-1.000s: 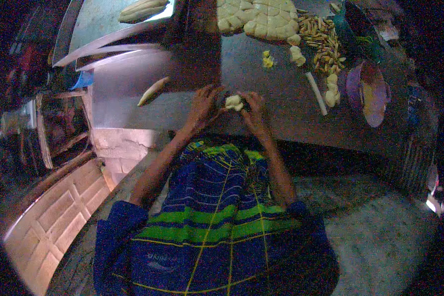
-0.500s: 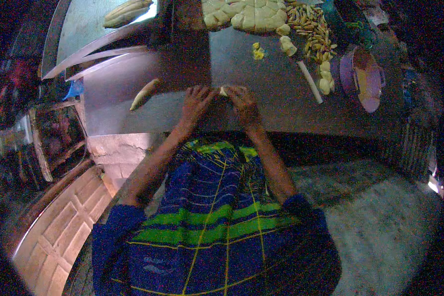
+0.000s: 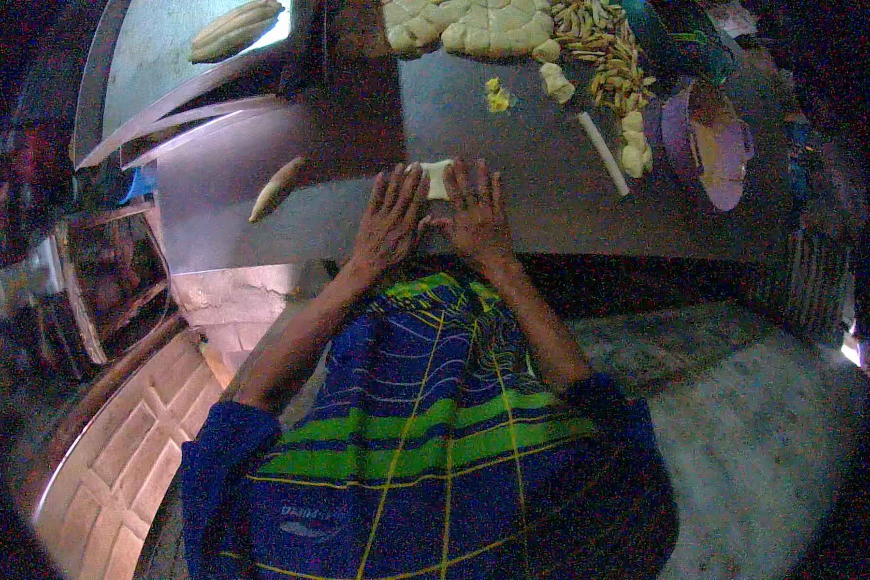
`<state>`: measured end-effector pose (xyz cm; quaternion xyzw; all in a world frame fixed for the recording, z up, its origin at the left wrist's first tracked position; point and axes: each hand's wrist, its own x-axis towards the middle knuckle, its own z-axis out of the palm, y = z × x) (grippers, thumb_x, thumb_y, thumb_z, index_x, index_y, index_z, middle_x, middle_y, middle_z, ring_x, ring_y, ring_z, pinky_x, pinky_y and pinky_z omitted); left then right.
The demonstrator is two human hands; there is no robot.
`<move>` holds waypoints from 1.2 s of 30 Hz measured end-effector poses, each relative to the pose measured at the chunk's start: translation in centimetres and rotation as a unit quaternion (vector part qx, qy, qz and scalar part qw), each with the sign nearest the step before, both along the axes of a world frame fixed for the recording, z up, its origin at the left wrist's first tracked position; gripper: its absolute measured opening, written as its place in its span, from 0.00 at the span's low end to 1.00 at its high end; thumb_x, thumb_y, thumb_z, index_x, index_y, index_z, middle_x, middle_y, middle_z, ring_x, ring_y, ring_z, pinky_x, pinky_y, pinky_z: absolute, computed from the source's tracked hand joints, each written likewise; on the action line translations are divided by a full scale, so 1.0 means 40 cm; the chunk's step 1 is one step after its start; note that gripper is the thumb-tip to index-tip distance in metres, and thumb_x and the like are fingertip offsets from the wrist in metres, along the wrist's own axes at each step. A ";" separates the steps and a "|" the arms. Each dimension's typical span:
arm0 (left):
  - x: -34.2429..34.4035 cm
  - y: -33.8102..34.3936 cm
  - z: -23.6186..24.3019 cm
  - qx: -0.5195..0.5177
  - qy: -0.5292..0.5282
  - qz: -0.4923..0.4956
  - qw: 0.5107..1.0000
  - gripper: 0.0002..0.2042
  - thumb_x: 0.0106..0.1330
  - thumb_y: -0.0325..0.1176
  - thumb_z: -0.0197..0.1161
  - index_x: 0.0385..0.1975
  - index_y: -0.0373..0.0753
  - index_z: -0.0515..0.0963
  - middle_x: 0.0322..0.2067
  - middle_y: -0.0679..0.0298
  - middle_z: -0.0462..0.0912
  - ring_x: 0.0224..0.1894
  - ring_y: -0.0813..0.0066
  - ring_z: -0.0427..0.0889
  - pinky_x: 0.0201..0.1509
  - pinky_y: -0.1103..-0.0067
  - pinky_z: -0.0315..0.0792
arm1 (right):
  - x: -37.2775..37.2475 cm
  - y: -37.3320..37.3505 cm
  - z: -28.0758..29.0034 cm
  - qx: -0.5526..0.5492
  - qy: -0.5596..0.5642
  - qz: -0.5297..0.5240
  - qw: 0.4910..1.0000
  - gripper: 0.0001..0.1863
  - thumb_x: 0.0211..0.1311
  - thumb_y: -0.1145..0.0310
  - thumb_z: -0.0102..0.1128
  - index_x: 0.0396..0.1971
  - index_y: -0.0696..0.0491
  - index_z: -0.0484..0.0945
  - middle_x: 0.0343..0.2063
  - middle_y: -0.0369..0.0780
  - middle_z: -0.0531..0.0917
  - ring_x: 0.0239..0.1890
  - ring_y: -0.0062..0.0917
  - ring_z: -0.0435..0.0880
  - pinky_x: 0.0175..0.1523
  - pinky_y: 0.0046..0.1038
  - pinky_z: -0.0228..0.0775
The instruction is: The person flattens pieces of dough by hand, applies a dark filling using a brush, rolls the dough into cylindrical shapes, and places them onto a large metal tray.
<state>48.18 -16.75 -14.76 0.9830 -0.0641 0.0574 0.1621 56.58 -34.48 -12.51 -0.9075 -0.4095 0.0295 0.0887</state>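
A small pale piece of dough point(image 3: 437, 180) lies on the metal table point(image 3: 551, 217) near its front edge. My left hand point(image 3: 391, 213) rests flat over its left end, fingers stretched forward. My right hand point(image 3: 476, 215) presses its right end in the same way, so only the middle of the dough shows. Both hands are open with palms down. Further left on the table is a shaped dough roll point(image 3: 276, 188), tapered at its ends and touched by neither hand.
Cut dough portions point(image 3: 498, 27) sit at the back, beside a heap of small finger-shaped pieces point(image 3: 609, 58). To the right are a white rod point(image 3: 603, 153), dough lumps point(image 3: 636, 145) and a purple container point(image 3: 681, 145). A yellow dab point(image 3: 497, 95) lies mid-table. A tray point(image 3: 150, 68) at far left holds shaped dough point(image 3: 237, 29).
My fingers have gone from curled around the dough to stretched flat over it. The dough now shows as a wider, flatter strip between my hands.
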 end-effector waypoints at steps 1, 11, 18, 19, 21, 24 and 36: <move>0.000 0.002 -0.003 0.004 0.020 0.006 1.000 0.33 0.74 0.48 0.50 0.73 0.33 0.56 0.76 0.50 0.49 0.78 0.49 0.43 0.79 0.55 0.38 | 0.006 -0.009 -0.010 0.041 0.014 -0.002 0.999 0.49 0.64 0.45 0.58 0.76 0.53 0.47 0.77 0.42 0.49 0.77 0.50 0.44 0.77 0.55 0.37; 0.029 0.022 0.024 0.027 0.015 0.024 0.999 0.41 0.70 0.60 0.50 0.72 0.32 0.55 0.75 0.48 0.51 0.78 0.50 0.45 0.79 0.54 0.39 | 0.067 0.007 -0.019 0.021 -0.020 0.001 1.000 0.44 0.68 0.46 0.52 0.75 0.55 0.50 0.77 0.45 0.48 0.77 0.52 0.45 0.77 0.56 0.37; 0.017 -0.005 0.021 0.005 0.015 0.043 0.999 0.44 0.69 0.64 0.49 0.72 0.28 0.55 0.74 0.45 0.53 0.77 0.47 0.48 0.78 0.53 0.43 | 0.055 -0.003 -0.071 0.005 -0.020 0.004 1.000 0.42 0.70 0.51 0.51 0.75 0.56 0.47 0.77 0.47 0.47 0.77 0.54 0.43 0.77 0.55 0.36; 0.026 -0.002 0.017 0.009 0.027 0.056 0.998 0.44 0.69 0.63 0.49 0.72 0.28 0.55 0.74 0.44 0.53 0.77 0.46 0.48 0.78 0.53 0.43 | 0.063 -0.005 -0.060 0.011 0.005 0.002 1.000 0.42 0.70 0.52 0.52 0.75 0.57 0.46 0.77 0.47 0.47 0.77 0.53 0.44 0.77 0.55 0.36; 0.030 0.001 0.012 0.034 0.004 0.058 0.998 0.44 0.69 0.63 0.49 0.71 0.28 0.55 0.73 0.42 0.52 0.77 0.44 0.48 0.78 0.53 0.43 | 0.081 -0.024 -0.032 0.023 0.056 0.000 0.998 0.42 0.70 0.54 0.52 0.75 0.58 0.46 0.77 0.48 0.48 0.77 0.52 0.44 0.77 0.55 0.36; 0.061 -0.032 0.061 -0.002 -0.002 0.001 1.000 0.43 0.69 0.62 0.50 0.71 0.27 0.56 0.72 0.39 0.52 0.76 0.41 0.48 0.78 0.52 0.44 | 0.189 -0.166 -0.029 0.128 -0.035 -0.188 0.973 0.35 0.72 0.62 0.49 0.74 0.59 0.51 0.74 0.52 0.53 0.76 0.49 0.49 0.78 0.51 0.37; 0.047 -0.115 0.118 0.011 -0.015 -0.069 0.997 0.43 0.64 0.67 0.53 0.73 0.45 0.59 0.75 0.54 0.52 0.74 0.35 0.47 0.74 0.40 0.39 | 0.382 -0.435 0.013 -0.026 -0.302 -0.286 0.909 0.21 0.65 0.76 0.51 0.58 0.57 0.73 0.46 0.50 0.79 0.51 0.49 0.77 0.57 0.48 0.70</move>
